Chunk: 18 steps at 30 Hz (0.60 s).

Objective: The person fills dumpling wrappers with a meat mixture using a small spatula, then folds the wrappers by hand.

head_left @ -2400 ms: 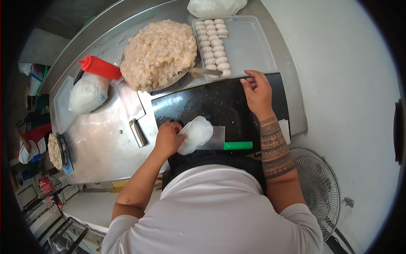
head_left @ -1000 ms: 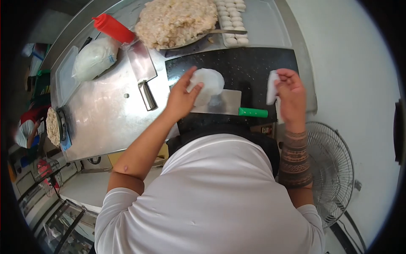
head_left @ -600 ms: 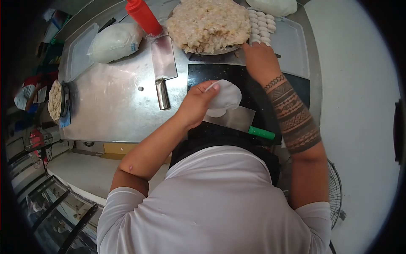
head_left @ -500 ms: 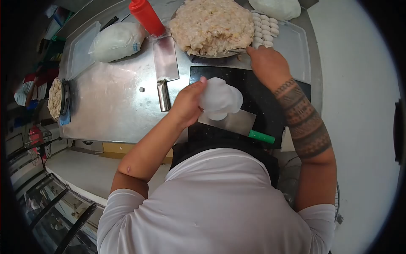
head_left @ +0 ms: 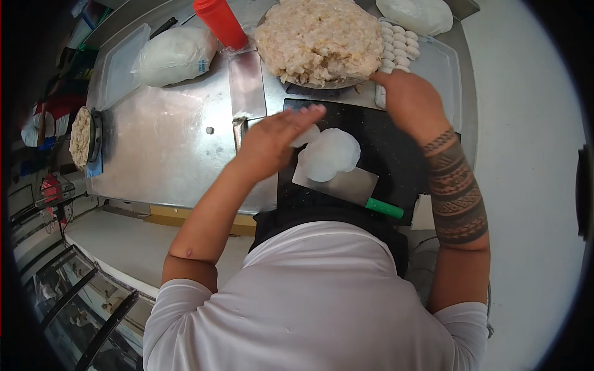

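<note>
My left hand (head_left: 267, 145), back up with fingers stretched to the right, has a thin white dumpling wrapper (head_left: 306, 136) showing under its fingers. Beside it, more dumpling wrappers (head_left: 331, 154) lie over the blade of a green-handled cleaver (head_left: 346, 187) on the black board (head_left: 390, 161). At the lower right of a big heap of pale minced filling (head_left: 322, 37) is my right hand (head_left: 413, 102). Its fingers are curled at the bowl's rim, and I cannot tell what they hold.
Rows of white dumplings (head_left: 399, 46) sit right of the filling. A second cleaver (head_left: 246, 83), a red squeeze bottle (head_left: 221, 23) and a full plastic bag (head_left: 176, 55) are on the steel table (head_left: 161, 148). A person (head_left: 38, 127) is at the far left.
Most of the wrappers that my left hand held now lie on the cleaver blade, and that hand has shifted left with its fingers stretched. My right hand has moved slightly right and down.
</note>
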Motion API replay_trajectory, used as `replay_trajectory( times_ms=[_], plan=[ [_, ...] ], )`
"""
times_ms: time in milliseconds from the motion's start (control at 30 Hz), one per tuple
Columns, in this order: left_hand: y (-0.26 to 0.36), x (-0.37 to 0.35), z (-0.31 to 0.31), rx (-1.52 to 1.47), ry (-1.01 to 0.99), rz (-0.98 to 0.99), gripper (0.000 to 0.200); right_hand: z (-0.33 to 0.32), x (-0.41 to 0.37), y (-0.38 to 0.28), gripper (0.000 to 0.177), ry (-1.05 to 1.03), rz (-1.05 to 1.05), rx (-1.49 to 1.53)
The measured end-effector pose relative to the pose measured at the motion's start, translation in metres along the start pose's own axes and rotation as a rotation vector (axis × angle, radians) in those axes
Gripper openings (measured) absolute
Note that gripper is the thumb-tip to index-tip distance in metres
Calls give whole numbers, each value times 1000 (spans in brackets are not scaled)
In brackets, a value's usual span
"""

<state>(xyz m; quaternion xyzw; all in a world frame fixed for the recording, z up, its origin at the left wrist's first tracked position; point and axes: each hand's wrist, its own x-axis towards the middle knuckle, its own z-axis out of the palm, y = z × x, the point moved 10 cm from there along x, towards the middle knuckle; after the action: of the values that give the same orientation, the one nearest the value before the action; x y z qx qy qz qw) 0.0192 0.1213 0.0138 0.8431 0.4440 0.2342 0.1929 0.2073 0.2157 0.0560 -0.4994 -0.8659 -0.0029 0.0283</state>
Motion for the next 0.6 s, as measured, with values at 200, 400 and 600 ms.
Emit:
replay_trajectory(
  times_ms=[200,400,600],
  plan=[
    [-80,4,-55,-142,378,-305,57,15,4,-4,36,-35,-3,42],
    [-140,-17,41,-1343,386,-970,35,3,6,13,37,-82,-12,11],
    [-109,-1,101,-1788,479,-1166,34,42,4,18,42,-152,-47,100]
  ],
)
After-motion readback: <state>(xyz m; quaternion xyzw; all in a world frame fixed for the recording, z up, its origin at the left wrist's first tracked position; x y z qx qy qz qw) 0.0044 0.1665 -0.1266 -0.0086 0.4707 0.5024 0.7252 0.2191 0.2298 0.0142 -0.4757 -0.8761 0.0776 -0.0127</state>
